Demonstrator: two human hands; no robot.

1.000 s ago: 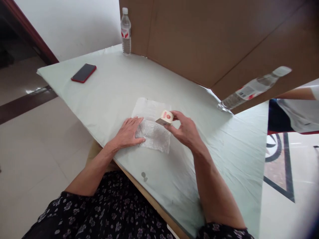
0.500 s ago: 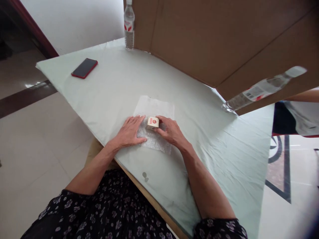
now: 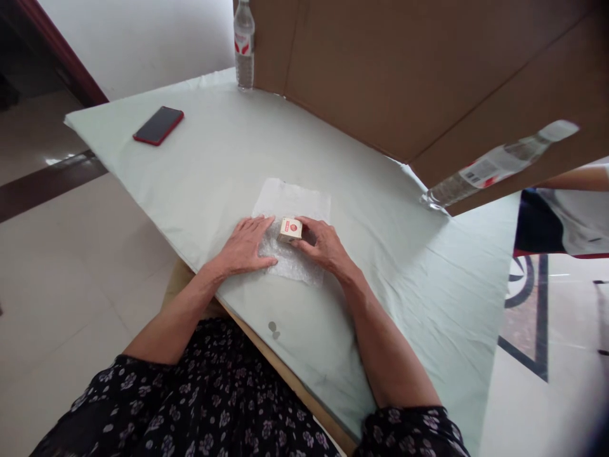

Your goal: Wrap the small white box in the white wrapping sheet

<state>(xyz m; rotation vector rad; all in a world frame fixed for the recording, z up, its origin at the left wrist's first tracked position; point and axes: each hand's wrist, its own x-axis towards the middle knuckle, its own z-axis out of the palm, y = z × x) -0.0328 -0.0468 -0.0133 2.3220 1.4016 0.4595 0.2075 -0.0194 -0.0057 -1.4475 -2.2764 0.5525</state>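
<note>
A small cream box (image 3: 290,229) with a red mark on top rests on a sheet of bubble wrap (image 3: 292,262). The wrap lies over a white paper sheet (image 3: 291,198) on the pale green table cover (image 3: 228,158). My right hand (image 3: 322,244) grips the box from its right side, fingers curled around it. My left hand (image 3: 245,244) lies flat with fingers stretched, pressing the wrap's left edge, just left of the box.
A red-cased phone (image 3: 158,125) lies at the far left. One water bottle (image 3: 244,43) stands at the back, another (image 3: 495,165) lies against a large cardboard panel (image 3: 409,70). Another person's arm and clothing (image 3: 566,212) show at the right. The table edge runs close to my lap.
My right hand brought the box down from above the paper onto the bubble wrap and still holds it there. My left hand stayed flat on the wrap.
</note>
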